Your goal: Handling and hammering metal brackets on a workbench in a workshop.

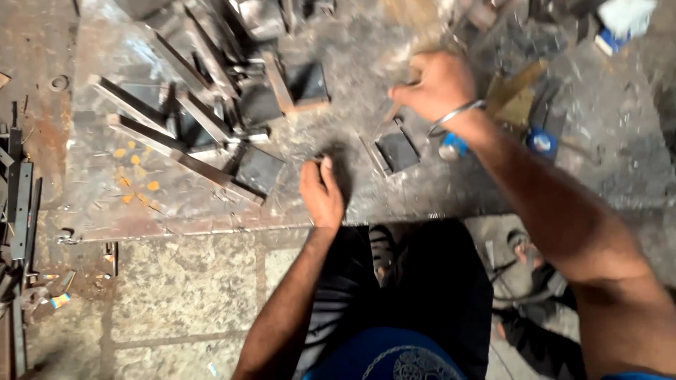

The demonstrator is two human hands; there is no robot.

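My left hand (320,193) rests near the front edge of a rusty steel worktable (211,211), fingers curled on a small dark piece I cannot make out. My right hand (436,86), with a metal bangle on the wrist, is closed around a thin tool or rod, blurred by motion, above a small square steel frame (394,149). A brush-like blur (415,28) shows just beyond that hand.
Several angle-iron bars and square plates (204,119) lie piled on the left of the table. Blue objects (542,141) and brass-coloured pieces (517,95) sit to the right. Metal scrap (21,211) lies on the stone floor at left. My sandalled feet (521,246) stand below.
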